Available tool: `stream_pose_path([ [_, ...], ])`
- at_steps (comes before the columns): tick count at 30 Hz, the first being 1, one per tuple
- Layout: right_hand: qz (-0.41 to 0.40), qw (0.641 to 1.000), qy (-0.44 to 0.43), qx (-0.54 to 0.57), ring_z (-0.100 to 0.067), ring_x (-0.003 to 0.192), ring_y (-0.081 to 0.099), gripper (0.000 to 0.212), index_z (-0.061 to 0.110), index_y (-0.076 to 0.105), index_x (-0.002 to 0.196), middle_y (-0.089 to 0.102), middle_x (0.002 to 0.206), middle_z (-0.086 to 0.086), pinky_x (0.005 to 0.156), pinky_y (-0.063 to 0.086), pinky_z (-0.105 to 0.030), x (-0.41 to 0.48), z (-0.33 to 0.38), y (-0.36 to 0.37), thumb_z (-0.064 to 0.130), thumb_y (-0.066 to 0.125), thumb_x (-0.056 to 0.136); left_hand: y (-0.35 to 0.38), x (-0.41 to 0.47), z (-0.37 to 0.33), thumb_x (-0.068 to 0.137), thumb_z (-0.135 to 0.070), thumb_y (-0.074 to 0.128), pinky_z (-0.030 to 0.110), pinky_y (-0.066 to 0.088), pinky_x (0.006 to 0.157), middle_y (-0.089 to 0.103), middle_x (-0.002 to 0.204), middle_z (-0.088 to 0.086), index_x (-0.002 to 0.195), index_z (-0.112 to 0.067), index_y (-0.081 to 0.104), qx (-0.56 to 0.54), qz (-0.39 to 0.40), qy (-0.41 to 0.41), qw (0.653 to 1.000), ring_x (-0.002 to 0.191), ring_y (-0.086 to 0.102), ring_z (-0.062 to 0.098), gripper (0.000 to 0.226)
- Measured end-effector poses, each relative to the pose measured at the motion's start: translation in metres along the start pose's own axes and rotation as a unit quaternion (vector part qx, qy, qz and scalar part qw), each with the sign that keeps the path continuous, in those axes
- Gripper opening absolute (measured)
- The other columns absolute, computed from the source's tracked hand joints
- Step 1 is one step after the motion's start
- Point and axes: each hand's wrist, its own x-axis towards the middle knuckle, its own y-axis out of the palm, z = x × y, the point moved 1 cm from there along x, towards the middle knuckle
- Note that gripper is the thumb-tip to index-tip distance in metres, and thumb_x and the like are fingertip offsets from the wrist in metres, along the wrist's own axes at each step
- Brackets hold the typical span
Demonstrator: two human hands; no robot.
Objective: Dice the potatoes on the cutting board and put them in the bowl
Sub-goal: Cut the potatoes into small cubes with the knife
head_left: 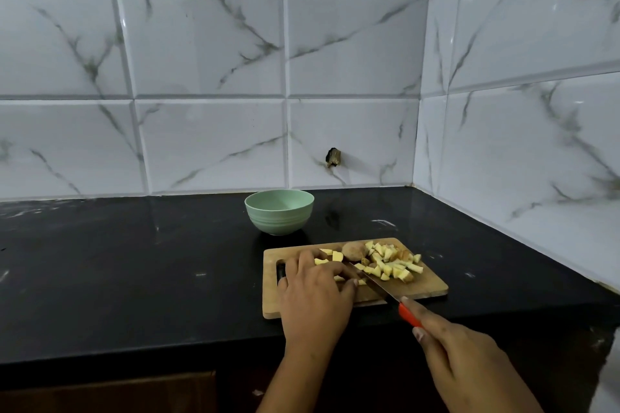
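- My left hand (pixel 315 292) curls over pale yellow potato pieces (pixel 337 256) on the wooden cutting board (pixel 431 287).
- My right hand (pixel 463 355) grips the red-handled knife (pixel 379 285).
- Diced cubes (pixel 391 263) heap at the board's far right, near the green bowl (pixel 279 211).

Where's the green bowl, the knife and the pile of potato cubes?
green bowl (pixel 280 220): head view, on its outer wall.
knife (pixel 377 285): head view, on the middle of the blade.
pile of potato cubes (pixel 391 261): head view, on the heap's middle.

Left hand (pixel 315 288) palm down, fingers curled over potato pieces (pixel 321 261); right hand (pixel 463 359) grips the knife (pixel 380 289), forefinger straight along its handle.
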Motion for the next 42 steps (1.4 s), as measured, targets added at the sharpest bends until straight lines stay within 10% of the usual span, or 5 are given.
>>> stream_pose_path([
  [5,0.014,1.000,-0.004,0.009,-0.009,0.082,0.062,0.046,0.042,0.029,0.143,0.067,0.104,0.005,0.080,0.048,-0.018,-0.006,-0.009,0.003,0.042,0.020,0.098,0.002,0.002,0.000,0.085,-0.055,0.056,0.029,0.036,0.097,0.041,0.127,-0.016,0.102,-0.040,0.066,-0.006,-0.006,-0.009,1.000,0.120,0.032,0.010,0.025],
  [17,0.149,0.973,0.063,-0.167,-0.015,0.096,0.052,0.081,0.037,-0.007,0.150,0.045,0.133,-0.005,0.066,0.038,-0.027,0.023,0.032,0.006,0.020,0.051,0.096,0.003,0.002,-0.001,0.086,-0.052,0.056,0.027,0.037,0.092,0.044,0.120,-0.020,0.097,-0.036,0.067,-0.009,-0.005,-0.004,1.000,0.114,0.034,0.008,0.022],
  [25,-0.039,0.996,0.041,-0.072,-0.008,0.090,0.052,0.059,0.048,0.001,0.148,0.049,0.122,0.009,0.069,0.039,-0.021,0.001,0.016,0.004,0.023,0.030,0.103,0.002,-0.001,0.000,0.088,-0.049,0.055,0.025,0.039,0.091,0.046,0.117,-0.019,0.100,-0.034,0.066,-0.020,-0.034,0.004,0.999,0.114,0.036,0.007,0.022],
  [33,0.060,0.998,0.026,-0.025,-0.010,0.126,0.044,0.050,0.045,0.007,0.149,0.043,0.143,0.006,0.101,0.036,-0.023,-0.020,0.022,-0.022,0.034,0.027,0.104,0.005,0.000,0.009,0.090,-0.013,0.045,0.022,0.038,0.085,0.051,0.120,-0.015,0.114,-0.029,0.057,-0.025,-0.063,0.010,0.998,0.110,0.040,0.009,0.031],
  [42,-0.019,0.999,0.020,-0.038,-0.005,0.107,0.054,0.045,0.043,0.018,0.147,0.054,0.125,0.009,0.079,0.040,-0.018,-0.003,0.018,-0.014,0.033,0.027,0.104,0.004,-0.001,0.010,0.097,-0.033,0.043,0.021,0.034,0.094,0.056,0.118,-0.016,0.115,-0.032,0.060,-0.025,-0.039,0.019,0.999,0.113,0.042,0.004,0.024],
])
